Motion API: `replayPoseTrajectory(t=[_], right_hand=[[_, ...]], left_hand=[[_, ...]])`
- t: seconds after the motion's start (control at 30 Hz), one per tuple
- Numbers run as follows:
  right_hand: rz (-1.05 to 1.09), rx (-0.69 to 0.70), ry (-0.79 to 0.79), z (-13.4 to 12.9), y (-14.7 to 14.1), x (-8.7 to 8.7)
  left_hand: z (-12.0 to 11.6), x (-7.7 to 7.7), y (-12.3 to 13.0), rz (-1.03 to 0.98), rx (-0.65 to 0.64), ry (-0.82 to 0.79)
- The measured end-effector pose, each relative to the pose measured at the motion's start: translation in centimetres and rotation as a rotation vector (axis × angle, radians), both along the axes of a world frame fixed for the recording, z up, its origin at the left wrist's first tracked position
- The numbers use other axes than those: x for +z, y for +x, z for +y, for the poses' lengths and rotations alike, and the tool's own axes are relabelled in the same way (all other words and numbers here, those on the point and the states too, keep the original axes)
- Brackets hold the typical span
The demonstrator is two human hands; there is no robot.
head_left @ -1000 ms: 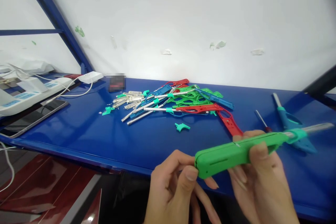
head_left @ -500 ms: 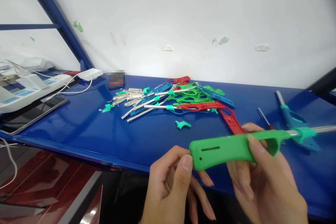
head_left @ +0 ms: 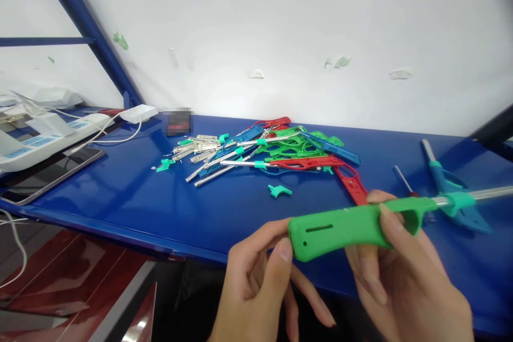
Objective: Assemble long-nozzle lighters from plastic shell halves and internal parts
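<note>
A green lighter body (head_left: 340,232) with a metal tube and a teal collar (head_left: 460,203) is held above the front of the blue table. My right hand (head_left: 409,272) grips it near the trigger opening, thumb on the near face. My left hand (head_left: 264,272) pinches the handle's end between thumb and index finger, its other fingers spread below. Behind lies a pile of green casings (head_left: 294,144), red casings (head_left: 308,161), blue casings (head_left: 332,147) and metal tubes. A loose teal trigger (head_left: 279,191) rests in front of the pile.
On the right are a blue lighter (head_left: 451,187) and a screwdriver (head_left: 404,179). A phone (head_left: 52,175), a white power strip (head_left: 52,144) and cables occupy the left. The table's front edge (head_left: 160,246) runs below, and a white wall (head_left: 280,21) stands behind.
The green lighter body has shifted very slightly left with my right hand. My left hand keeps its pinch, while its lower fingers have moved a little.
</note>
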State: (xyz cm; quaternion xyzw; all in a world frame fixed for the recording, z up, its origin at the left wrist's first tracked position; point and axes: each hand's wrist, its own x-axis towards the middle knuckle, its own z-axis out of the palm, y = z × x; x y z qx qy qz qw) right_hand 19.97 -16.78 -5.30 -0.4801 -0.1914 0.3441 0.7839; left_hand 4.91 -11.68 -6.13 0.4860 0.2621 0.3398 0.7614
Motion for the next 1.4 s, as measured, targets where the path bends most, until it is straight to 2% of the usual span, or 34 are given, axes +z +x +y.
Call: replayPoseTrajectory(t=[0.33,0.53,0.73,0.97,1.1,1.17,1.3,1.4], right_hand=[[0.15,0.11,-0.084,0.1,0.8,-0.1],[0.234,0.219,-0.101,0.2,0.7,0.4],[0.314,0.23,-0.155,0.1,0.9,0.0],[0.36,0.349,-0.062,0.4,0.9,0.3],[0.303,0.329,0.009,0.8,0.6,0.7],[0.265,0.296,-0.025,0.9,0.6,0.7],[0.219,0.268,-0.112,0.6,0.9,-0.2],[0.125,0.272,-0.087,0.0,1.4,-1.2]], left_hand=[[0.3,-0.4,0.8,-0.382,-0.127,-0.054],[0.6,-0.6,1.2,-0.462,-0.253,-0.011],[0.6,-0.9,2.7,-0.575,-0.12,0.097],[1.5,-0.6,3.0,-0.583,-0.097,0.106],[1.7,-0.6,2.7,-0.56,-0.086,0.087],[1.7,-0.5,2.6,-0.556,-0.079,0.085],[1.7,-0.2,2.6,-0.574,-0.084,0.059],[1.9,-0.1,2.7,-0.599,-0.079,0.008]])
